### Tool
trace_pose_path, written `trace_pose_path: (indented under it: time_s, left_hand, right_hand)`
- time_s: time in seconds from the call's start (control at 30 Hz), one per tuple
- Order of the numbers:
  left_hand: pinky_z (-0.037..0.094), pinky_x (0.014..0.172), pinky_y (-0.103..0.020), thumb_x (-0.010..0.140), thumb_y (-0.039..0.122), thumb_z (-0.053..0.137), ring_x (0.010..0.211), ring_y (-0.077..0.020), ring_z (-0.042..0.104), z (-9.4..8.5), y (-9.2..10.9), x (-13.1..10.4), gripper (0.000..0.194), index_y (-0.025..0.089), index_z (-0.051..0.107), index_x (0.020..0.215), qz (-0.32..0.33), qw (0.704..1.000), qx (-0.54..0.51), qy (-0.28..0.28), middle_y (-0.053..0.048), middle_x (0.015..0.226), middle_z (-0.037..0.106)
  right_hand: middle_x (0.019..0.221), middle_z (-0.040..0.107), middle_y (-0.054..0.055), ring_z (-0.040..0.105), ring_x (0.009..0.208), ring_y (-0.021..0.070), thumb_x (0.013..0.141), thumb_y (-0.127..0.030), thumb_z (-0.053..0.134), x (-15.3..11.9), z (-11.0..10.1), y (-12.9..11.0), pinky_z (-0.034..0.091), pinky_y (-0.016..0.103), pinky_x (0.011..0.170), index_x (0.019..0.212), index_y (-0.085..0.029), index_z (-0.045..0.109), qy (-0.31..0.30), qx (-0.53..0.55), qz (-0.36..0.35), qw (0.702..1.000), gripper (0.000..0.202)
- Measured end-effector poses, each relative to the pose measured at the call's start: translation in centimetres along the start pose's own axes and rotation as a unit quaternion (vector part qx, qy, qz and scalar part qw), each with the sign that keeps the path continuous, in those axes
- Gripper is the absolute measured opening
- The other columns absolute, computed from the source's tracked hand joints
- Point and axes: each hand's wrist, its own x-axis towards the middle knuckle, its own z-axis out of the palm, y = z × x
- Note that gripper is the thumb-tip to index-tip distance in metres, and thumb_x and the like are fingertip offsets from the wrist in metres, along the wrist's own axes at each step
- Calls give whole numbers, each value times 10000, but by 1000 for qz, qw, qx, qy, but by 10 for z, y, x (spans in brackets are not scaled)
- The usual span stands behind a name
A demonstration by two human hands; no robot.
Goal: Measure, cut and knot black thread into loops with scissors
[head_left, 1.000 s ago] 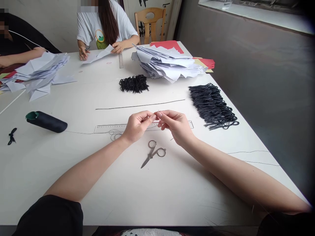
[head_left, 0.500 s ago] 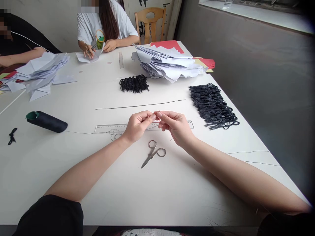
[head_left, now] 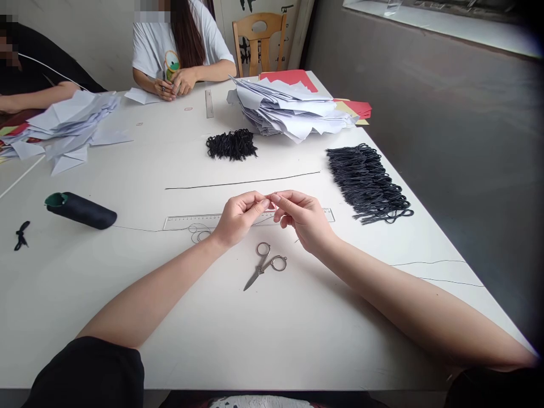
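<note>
While left grip (head_left: 238, 220) meets right grip (head_left: 302, 220), both pinch thread (head_left: 263, 220).

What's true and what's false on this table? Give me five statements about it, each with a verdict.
1. The left hand and right hand have their fingertips close together. True.
2. The scissors are in the right hand. False: they lie on the table, nearer the person than both hands.
3. A thin thread runs from the black spool toward the clear ruler. True.
4. The black spool stands upright. False: it lies on its side.
5. The larger bundle of black loops is left of the smaller bundle. False: it is to the right.
</note>
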Motion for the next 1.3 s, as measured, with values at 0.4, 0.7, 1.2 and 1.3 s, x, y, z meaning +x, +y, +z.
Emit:
trace_pose_path:
  time_s: [0.4, 0.7, 1.2, 1.3]
  left_hand:
    - [114, 360, -200, 809, 386, 653, 367, -29, 174, 3, 3, 0, 222, 173, 596, 781, -92, 993, -73, 13, 81, 483, 367]
    - [122, 356, -211, 769, 357, 678, 357, -14, 196, 2, 0, 2, 214, 164, 589, 741, -67, 993, -80, 55, 40, 582, 533]
    - [207, 382, -187, 849, 441, 576, 374, -33, 264, -8, 7, 6, 311, 150, 669, 787, -138, 987, -75, -41, 37, 498, 478]
    - [412, 491, -212, 866, 552, 490, 510, -92, 543, -19, 14, 10, 486, 124, 718, 828, -183, 974, -90, -101, -80, 728, 690]
  right_hand:
    - [628, 522, -15, 419, 574, 90, 691, -431, 777, 1, -1, 4, 361, 258, 552, 714, -185, 676, 14, -1, -16, 1000, 267]
    - [842, 574, -3, 412, 556, 66, 738, -437, 733, 2, 0, 2, 336, 253, 531, 856, -220, 680, 49, 80, -29, 995, 253]
    - [771, 605, -25, 479, 615, 68, 709, -410, 774, 5, -1, 3, 377, 226, 584, 751, -197, 584, 4, 70, -21, 997, 288]
    - [1000, 667, 4, 534, 648, 68, 711, -388, 774, 7, -5, -11, 404, 222, 583, 751, -200, 532, -3, 104, -38, 994, 309]
